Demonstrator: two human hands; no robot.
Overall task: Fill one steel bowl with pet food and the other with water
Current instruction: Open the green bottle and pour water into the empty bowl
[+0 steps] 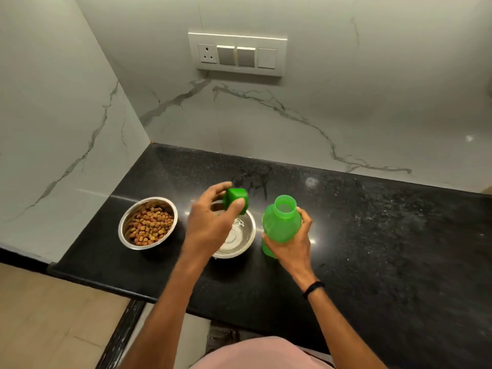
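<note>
we find the left hand pinching a green plastic square cap between thumb and fingers, held above the near bowl. the right hand is wrapped round the lower body of a translucent green plastic bottle, near upright, mouth uncovered; whether its base rests on the counter we cannot tell. beneath the left hand sits a round steel bowl whose floor glints as though wet; how much water it holds we cannot tell. the bottle is just beside it at three o'clock. at nine o'clock, apart, a second steel bowl carries brown pet food kibble. both stand on the black speckled stone counter.

risks, in our judgement: the open bottle, gripped one-handed, may slosh onto the counter if tipped abruptly; a fast pour could overshoot the shallow rim or splash toward the kibble; the lightly pinched cap may drop into the bowl below.
</note>
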